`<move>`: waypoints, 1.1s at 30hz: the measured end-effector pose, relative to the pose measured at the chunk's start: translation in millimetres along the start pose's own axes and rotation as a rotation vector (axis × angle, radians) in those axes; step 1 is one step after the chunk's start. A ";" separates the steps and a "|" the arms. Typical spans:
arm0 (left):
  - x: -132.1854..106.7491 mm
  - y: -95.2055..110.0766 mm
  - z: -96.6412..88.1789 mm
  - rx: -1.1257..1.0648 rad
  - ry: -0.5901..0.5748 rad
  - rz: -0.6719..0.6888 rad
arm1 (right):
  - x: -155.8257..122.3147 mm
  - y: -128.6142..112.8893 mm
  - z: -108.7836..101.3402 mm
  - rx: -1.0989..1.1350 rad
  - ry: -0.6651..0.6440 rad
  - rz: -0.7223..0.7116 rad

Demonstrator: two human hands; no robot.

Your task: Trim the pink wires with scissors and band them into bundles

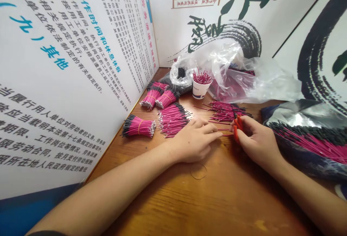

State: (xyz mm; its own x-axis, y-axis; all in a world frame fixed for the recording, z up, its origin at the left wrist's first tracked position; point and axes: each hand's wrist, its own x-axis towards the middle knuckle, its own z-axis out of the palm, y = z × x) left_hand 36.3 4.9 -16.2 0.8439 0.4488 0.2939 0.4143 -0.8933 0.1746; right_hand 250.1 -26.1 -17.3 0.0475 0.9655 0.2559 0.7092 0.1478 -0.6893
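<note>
My right hand (256, 140) is closed around the red-orange handles of a small pair of pliers (237, 129); the jaws are mostly hidden among wires. My left hand (199, 140) reaches across the table with its fingers pointing right, and its fingertips are on a thin pink wire (227, 135) that runs toward the pliers. The left thumb is out of sight. Just beyond both hands lies a loose pile of pink wires with black ends (225, 111). Beside my left hand is a fanned heap of similar wires (173, 120).
Banded wire bundles (139, 126) stand at the left near the wall panel (67, 84). A paper cup (200, 90) holds upright wires, with clear plastic bags (230, 58) behind. An open bag of wires (311, 138) is at the right. A rubber band (198, 178) lies on the wooden table (176, 203).
</note>
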 end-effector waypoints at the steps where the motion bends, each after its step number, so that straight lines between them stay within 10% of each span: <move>1: -0.5 2.1 0.2 0.037 -0.014 -0.004 | 0.4 -0.4 -0.1 0.059 0.021 0.024; 33: 4.0 0.2 3.2 0.118 0.135 -0.156 | -5.8 -5.0 5.5 0.317 -0.051 0.019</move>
State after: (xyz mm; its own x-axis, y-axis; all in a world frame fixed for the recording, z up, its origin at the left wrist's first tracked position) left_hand 40.8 6.4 -17.9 0.7166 0.5738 0.3964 0.5797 -0.8061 0.1188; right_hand 242.4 -31.3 -19.1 0.0179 0.9772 0.2118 0.4533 0.1809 -0.8728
